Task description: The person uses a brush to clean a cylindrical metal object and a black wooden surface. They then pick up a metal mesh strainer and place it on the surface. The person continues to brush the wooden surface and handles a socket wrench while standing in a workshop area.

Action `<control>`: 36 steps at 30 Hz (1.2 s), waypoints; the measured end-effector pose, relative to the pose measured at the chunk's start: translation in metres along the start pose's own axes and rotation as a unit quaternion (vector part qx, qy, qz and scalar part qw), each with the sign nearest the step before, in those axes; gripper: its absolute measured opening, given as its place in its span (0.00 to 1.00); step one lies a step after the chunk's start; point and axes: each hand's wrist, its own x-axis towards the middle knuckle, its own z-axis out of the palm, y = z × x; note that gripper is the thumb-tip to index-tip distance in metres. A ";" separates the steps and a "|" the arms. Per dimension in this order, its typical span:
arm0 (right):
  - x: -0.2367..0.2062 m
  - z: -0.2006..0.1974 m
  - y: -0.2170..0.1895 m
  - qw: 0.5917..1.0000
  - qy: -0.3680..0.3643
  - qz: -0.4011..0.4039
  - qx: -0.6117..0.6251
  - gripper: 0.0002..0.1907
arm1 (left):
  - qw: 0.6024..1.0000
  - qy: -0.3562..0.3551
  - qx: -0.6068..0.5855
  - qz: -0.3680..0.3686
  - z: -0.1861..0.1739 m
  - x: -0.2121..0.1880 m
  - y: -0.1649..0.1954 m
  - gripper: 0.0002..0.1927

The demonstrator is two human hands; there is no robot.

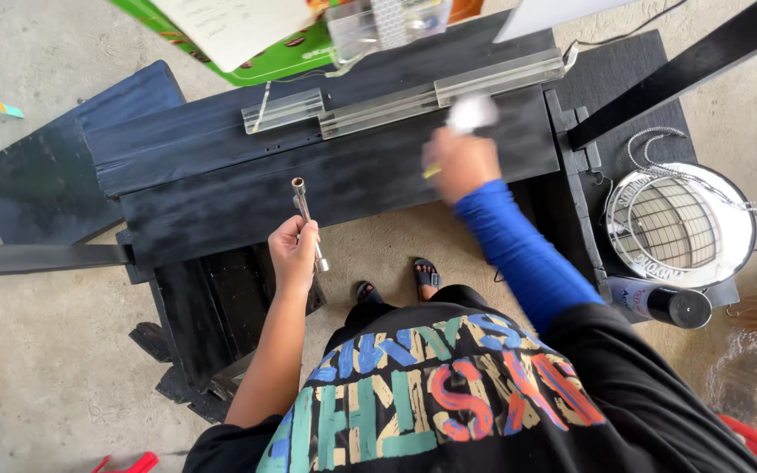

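Seen from the head camera, the left hand (pixel 293 254), at centre frame, has its fingers wrapped around a slim silver metal socket wrench (pixel 307 224), whose long axis runs up and slightly left over the black painted wooden panel (pixel 221 197). The right hand (pixel 460 162), in a blue sleeve (pixel 523 254) at upper centre right, is closed on a blurred white cloth-like object (pixel 472 113) pressed to the same panel.

View: I have one head camera only | Position: above the person's chest, close to the body | Facing: steeply down and forward | Near edge: black printed shirt (pixel 449 403) fills the bottom | Middle: black wooden bench (pixel 221 188) at arm's reach | Far edge: concrete floor (pixel 28 350) beyond | Shared scene: I have no second view to compare
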 end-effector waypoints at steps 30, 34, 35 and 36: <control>0.080 -0.040 0.157 0.979 0.165 0.104 0.053 0.02 | 0.999 0.040 0.003 0.004 -0.033 -0.005 0.016 0.12; 0.160 0.005 0.081 0.990 0.023 0.048 0.128 0.05 | 0.998 0.067 0.010 -0.010 -0.048 -0.016 0.018 0.14; 0.170 0.023 0.056 0.992 0.016 0.011 0.125 0.05 | 0.997 0.069 0.011 -0.014 -0.049 -0.018 0.019 0.14; 0.180 0.040 0.034 0.992 0.016 -0.040 0.121 0.05 | 0.997 0.074 0.009 -0.008 -0.049 -0.021 0.019 0.14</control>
